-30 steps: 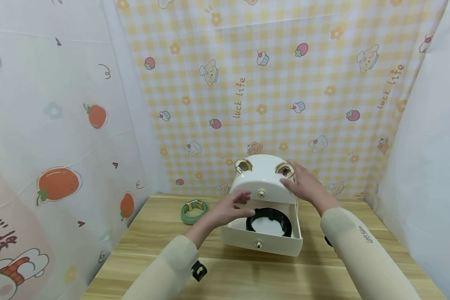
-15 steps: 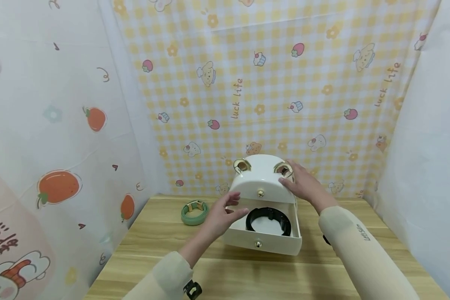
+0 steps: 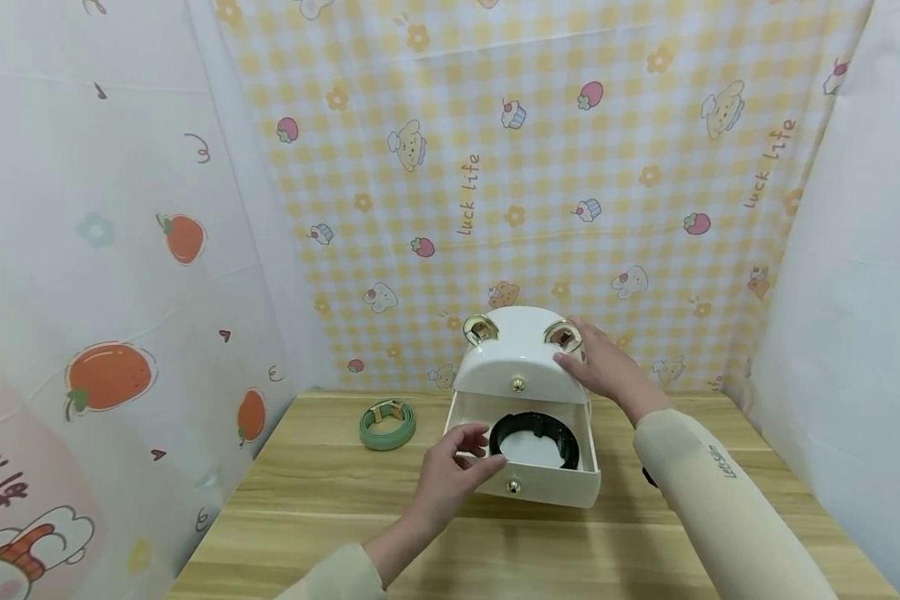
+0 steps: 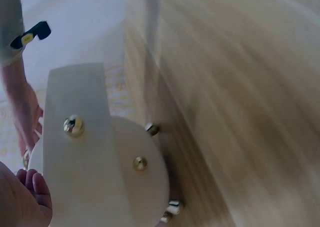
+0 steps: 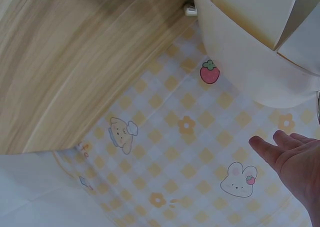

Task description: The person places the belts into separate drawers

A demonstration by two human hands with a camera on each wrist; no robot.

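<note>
A white rounded storage box (image 3: 528, 333) with gold ring ears stands on the table, its lower drawer (image 3: 551, 483) pulled out. Inside that drawer lies a coiled black belt (image 3: 570, 446). My left hand (image 3: 446, 475) is at the drawer's front left corner, fingers bent loosely and holding nothing; whether it touches the rim I cannot tell. In the left wrist view the drawer front shows a gold knob (image 4: 74, 126). My right hand (image 3: 611, 367) rests against the box's upper right side by the ear, thumb toward the top; its fingers (image 5: 265, 149) look extended in the right wrist view.
A coiled green belt (image 3: 387, 437) with a gold buckle lies on the wooden table (image 3: 322, 500), left of the box. Behind the box hangs a yellow checked cloth (image 3: 532, 167), and pale cloths close off both sides. Small metallic feet (image 4: 174, 207) stick out under the box.
My left hand has moved from above the open drawer, back and down to its front left corner. The right hand stays at the box's side. The drawer remains pulled out.
</note>
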